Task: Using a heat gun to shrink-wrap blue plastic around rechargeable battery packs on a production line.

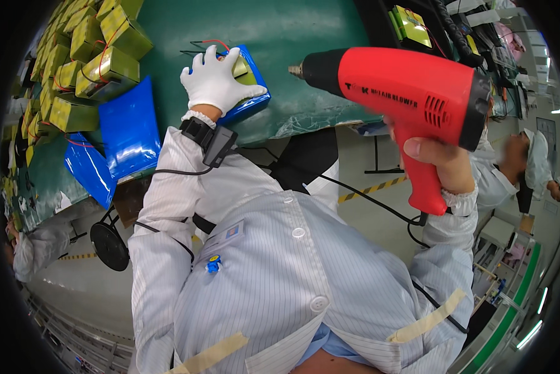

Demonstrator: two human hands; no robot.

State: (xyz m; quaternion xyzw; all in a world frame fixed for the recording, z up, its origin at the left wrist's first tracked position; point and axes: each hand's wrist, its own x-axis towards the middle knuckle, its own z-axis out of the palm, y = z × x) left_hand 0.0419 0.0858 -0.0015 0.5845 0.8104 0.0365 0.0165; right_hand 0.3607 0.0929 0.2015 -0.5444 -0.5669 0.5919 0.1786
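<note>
— While your left hand (216, 80) in its white glove lies flat with fingers spread on the blue-wrapped battery pack (245, 87), where does that pack sit?

— On the green bench (292, 37), near its front edge, with red and black wires at its far end.

— And your right hand (434, 159)?

— Bare, wrapped tight around the grip of the red heat gun (411, 87), nozzle pointing left toward the pack but apart from it.

— What's to your left?

— Blue sleeves (129, 128) lie flat; beyond them, yellow-green packs (105, 65), probably unwrapped cells.
</note>
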